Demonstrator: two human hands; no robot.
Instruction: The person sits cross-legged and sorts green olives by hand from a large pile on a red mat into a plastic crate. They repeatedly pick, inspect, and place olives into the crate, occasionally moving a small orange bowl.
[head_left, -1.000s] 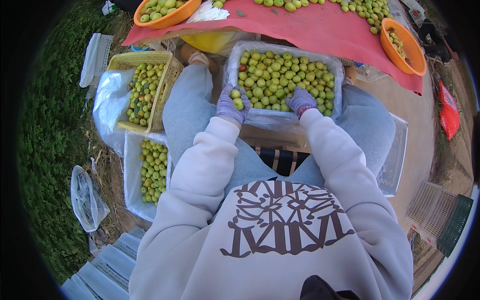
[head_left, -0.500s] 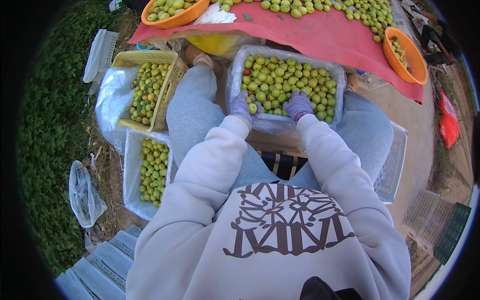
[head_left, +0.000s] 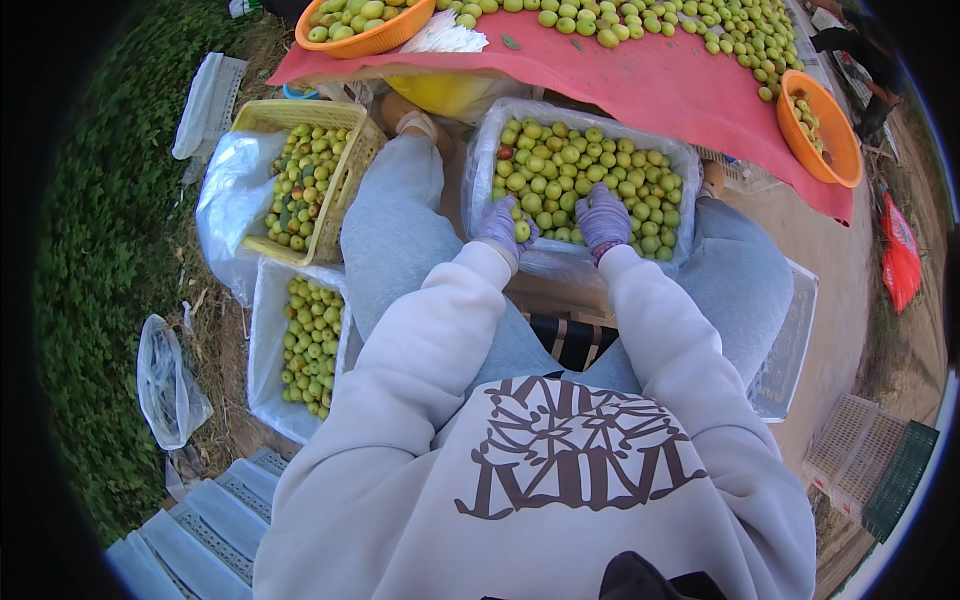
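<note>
Between my knees stands a crate lined with clear plastic [head_left: 481, 172], filled with round yellow-green fruits that look like jujubes [head_left: 585, 165]; a few have reddish-brown patches. Both my hands wear thin purple gloves. At the crate's near left corner my left hand [head_left: 500, 222] is closed around a green jujube [head_left: 522, 231], which shows at its fingers. My right hand [head_left: 603, 218] is over the near side of the pile, right of the left one. Its fingers point down, drawn together among the fruits, and whatever they grip is hidden.
Ahead, a red cloth [head_left: 640, 85] covers a surface with loose fruits and two orange baskets [head_left: 842, 165] [head_left: 372, 42]. To my left stand a yellow crate [head_left: 345, 190] and a plastic-lined crate [head_left: 268, 345], both holding fruit. Empty crates [head_left: 850, 450] lie at right.
The view has shifted slightly. My right hand's fingers, spread over the fruits before, are now drawn together. My left hand still holds a fruit, a little nearer the crate's edge.
</note>
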